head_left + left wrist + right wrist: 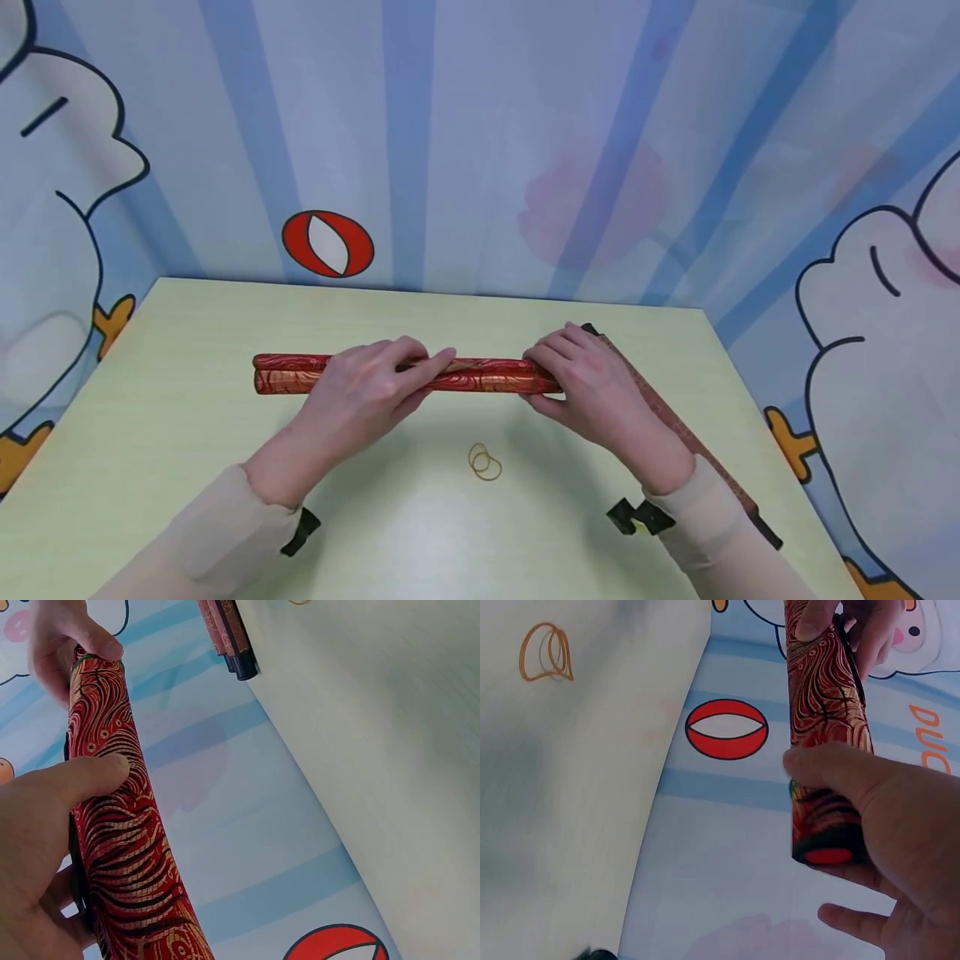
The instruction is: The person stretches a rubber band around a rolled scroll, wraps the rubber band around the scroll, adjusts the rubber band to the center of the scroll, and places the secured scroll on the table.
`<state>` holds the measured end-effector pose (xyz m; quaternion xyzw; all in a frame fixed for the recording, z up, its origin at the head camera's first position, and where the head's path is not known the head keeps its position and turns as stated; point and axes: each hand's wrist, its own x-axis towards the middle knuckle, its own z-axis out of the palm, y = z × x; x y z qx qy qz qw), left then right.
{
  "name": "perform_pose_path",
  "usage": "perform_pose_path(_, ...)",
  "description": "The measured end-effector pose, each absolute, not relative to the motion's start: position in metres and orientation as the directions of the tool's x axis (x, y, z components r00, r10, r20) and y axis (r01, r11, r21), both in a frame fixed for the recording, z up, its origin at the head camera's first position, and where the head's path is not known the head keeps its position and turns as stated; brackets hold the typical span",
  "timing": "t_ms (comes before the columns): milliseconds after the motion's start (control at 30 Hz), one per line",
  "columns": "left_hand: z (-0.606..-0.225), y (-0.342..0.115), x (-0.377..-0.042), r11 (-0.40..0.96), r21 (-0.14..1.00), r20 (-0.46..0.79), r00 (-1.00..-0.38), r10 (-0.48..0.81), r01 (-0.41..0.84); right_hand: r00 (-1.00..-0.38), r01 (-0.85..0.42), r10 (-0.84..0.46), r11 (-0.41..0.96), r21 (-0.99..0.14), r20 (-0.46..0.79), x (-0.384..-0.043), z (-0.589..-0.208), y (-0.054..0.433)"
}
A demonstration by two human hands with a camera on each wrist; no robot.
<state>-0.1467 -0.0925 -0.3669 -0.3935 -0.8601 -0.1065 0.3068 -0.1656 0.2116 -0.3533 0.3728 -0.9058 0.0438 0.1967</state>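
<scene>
A long roll (480, 379) with a red, gold and black swirl pattern is held level above the table; it looks like two rolled halves side by side. My left hand (367, 387) grips its middle, thumb along the near side in the left wrist view. Around the right end my right hand (600, 396) curls, with the thumb pressing the patterned face (829, 697) in the right wrist view. A thin greenish band seems to cross the roll near that thumb. Below, several thin yellow rubber bands (484, 462) lie on the table.
A reddish-brown double roll (660, 408) with black ends lies slanted along the table's right side, partly behind my right forearm. The pale table (420, 533) meets a blue striped backdrop (465, 150) with cartoon figures at the back and sides.
</scene>
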Motion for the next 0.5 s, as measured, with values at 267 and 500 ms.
perform_pose_path(267,-0.3661,-0.0909,-0.1461,0.677,-0.059,0.605,-0.513,0.609,0.734,-0.664,-0.667,-0.639,0.741,0.078,0.388,-0.1632,-0.3498,0.2141)
perform_pose_path(500,-0.3627,-0.0915,-0.1461,0.684,-0.052,0.593,-0.528,0.607,0.727,-0.594,-0.678,-0.647,0.723,0.135,0.479,-0.1638,-0.3518,0.2165)
